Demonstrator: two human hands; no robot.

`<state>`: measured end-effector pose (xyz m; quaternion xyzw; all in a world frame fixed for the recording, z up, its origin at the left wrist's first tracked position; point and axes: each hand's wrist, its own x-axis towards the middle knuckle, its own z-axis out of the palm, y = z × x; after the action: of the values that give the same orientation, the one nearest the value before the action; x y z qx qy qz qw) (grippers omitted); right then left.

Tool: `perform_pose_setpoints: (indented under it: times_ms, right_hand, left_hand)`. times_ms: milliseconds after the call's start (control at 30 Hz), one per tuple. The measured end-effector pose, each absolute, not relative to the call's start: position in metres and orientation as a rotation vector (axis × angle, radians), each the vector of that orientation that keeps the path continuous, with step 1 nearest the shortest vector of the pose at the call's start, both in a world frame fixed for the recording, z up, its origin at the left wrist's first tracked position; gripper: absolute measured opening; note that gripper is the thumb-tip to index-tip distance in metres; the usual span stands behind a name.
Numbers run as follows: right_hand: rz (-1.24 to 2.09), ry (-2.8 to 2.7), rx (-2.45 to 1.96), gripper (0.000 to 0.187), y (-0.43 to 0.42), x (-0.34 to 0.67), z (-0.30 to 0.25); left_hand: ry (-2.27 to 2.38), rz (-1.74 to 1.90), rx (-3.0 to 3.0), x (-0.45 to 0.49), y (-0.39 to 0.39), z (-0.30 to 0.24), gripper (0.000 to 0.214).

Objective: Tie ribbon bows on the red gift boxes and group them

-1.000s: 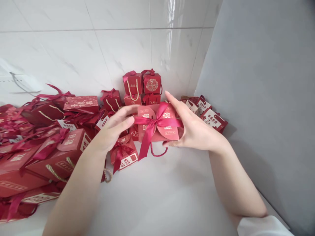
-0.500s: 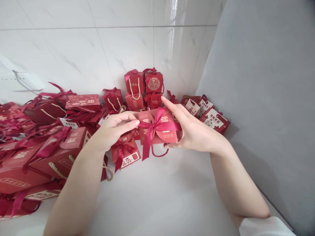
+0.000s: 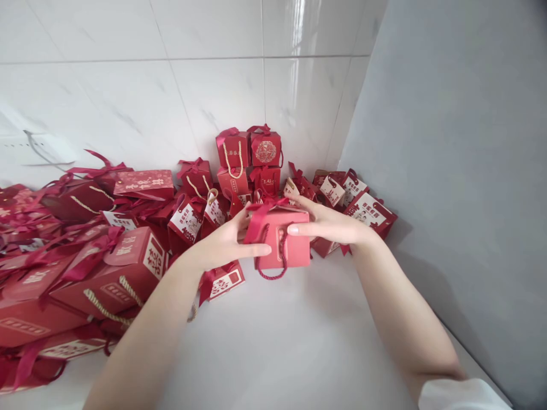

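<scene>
Between my two hands is a red gift box (image 3: 294, 250) with a dark red ribbon bow (image 3: 265, 212) on top and a twisted cord handle (image 3: 273, 277) hanging down its front. My left hand (image 3: 231, 242) grips its left side, thumb across the front face. On the right side, my right hand (image 3: 327, 222) is closed round it, with the thumb on the front by the cord and the fingers behind the top. Just below my left hand, another red gift box (image 3: 226, 283) with a white label rests on the white surface.
A large pile of red gift boxes (image 3: 106, 273) with ribbons and cord handles covers the left. Stacked boxes (image 3: 265, 149) stand against the tiled wall (image 3: 213, 97). More boxes with white tags (image 3: 370, 212) sit at right, near a grey panel (image 3: 448, 171).
The held gift box has been tipped so its front face with the cord now faces me, where its ribboned top showed before. My left thumb has moved from the ribbon onto the front.
</scene>
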<state>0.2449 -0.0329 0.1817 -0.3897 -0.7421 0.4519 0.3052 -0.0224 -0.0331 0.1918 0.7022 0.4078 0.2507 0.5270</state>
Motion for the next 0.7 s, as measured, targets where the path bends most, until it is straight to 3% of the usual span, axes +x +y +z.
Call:
perform_pose_setpoints:
  times_ms: [167,333,567,700]
  right_hand:
    - [1.18,-1.702,-1.03,0.091,-0.036,0.241,0.187]
    - [1.245,-1.5,-1.014,0.067,-0.043,0.246,0.195]
    - [1.137,-1.165,-1.096,0.057,-0.042,0.235,0.156]
    - [0.856,-1.034,-1.152,0.061,-0.05,0.214,0.108]
  left_hand:
    - [0.879,0.824,1.483,0.013,-0.032,0.165,0.062]
    - [0.684,1.155,1.21,0.039,-0.044,0.153,0.064]
    - [0.529,0.744,1.019,0.044,-0.048,0.127,0.092]
    - [0.739,0.911,1.042,0.053,-0.042,0.105,0.074]
